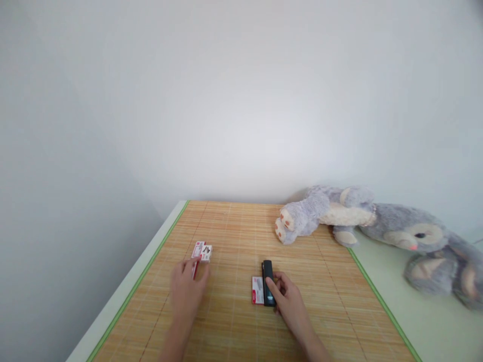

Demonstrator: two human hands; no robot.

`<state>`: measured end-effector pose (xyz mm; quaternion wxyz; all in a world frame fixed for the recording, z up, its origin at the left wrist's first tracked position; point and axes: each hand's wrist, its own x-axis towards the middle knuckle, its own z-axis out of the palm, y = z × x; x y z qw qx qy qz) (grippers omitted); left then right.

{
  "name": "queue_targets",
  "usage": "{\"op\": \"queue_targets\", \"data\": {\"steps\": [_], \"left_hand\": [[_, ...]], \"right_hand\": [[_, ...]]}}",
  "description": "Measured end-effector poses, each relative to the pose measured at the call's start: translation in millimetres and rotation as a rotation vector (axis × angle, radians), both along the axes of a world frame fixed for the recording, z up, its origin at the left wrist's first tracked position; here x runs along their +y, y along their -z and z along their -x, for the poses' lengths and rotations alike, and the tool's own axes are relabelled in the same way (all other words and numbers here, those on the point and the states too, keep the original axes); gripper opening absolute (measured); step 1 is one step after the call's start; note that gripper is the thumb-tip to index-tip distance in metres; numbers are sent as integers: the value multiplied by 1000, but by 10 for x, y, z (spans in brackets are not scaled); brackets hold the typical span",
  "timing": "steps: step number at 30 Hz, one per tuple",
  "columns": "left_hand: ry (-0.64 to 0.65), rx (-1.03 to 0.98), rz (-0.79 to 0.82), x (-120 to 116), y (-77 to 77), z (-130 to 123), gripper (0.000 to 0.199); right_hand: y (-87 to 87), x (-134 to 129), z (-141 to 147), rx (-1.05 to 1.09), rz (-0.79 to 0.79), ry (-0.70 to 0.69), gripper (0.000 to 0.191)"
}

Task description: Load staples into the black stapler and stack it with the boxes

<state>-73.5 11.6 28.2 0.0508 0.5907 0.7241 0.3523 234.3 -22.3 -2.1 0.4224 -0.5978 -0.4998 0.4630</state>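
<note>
My left hand [188, 286] is on the left side of the bamboo mat, slightly blurred. Its thumb and index finger are spread, with the fingertips at the near edge of a small white box [206, 253]. Partly under that box and my fingers lies a flat red-and-white package [197, 250]. On the right, my right hand [287, 299] grips a black stapler [268, 281], thumb on top and fingers along its right side. A flat red-and-white packet [257, 290] lies against the stapler's left side, partly covered by it.
A bamboo mat [234, 322] with green edging covers much of the pale table [426, 311]. At the back right a grey plush rabbit [347, 213] lies across the mat's edge and the table. Behind stands a plain white wall [241, 100].
</note>
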Motion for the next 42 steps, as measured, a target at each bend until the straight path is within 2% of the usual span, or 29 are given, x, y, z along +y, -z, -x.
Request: {"op": "queue_targets", "data": {"steps": [1,3,5,6,8,12,15,17,20,23,25,29,36,39,42], "left_hand": [[-64,5,20,5,17,168,44],[-58,-54,110,-8,55,391,51],[-16,-156,178,-57,97,395,55],[-2,-210,190,-95,119,305,57],[29,-312,192,-188,160,-25,61],[264,-434,238,-358,183,-876,58],[405,-487,349,-389,129,-1210,62],[479,-495,401,-362,76,-1212,75],[619,-377,385,-268,2,-1041,97],[780,-233,368,-144,-39,-907,92],[836,-203,360,-74,-45,-897,86],[833,-187,306,-24,-63,-991,83],[825,-130,272,-85,-147,-1169,57],[831,-118,261,-82,-96,-1209,58],[834,-107,243,-61,-3,-1231,68]], "right_hand": [[13,-1,-1,-5,-8,3,52],[35,3,-3,-9,-11,9,52],[47,11,-4,1,-1,12,54],[48,15,-4,9,7,12,54],[37,20,-3,19,16,9,55],[-5,18,4,26,29,8,55],[-11,17,5,42,40,8,56],[1,19,0,55,33,5,56],[27,29,-10,64,22,-3,55],[37,36,-18,59,20,-4,55],[36,37,-20,64,20,-6,56],[39,34,-20,63,8,-15,54],[63,36,-22,95,17,-12,54],[58,29,-14,111,5,-6,53],[48,21,-2,118,-2,-5,52]]}}
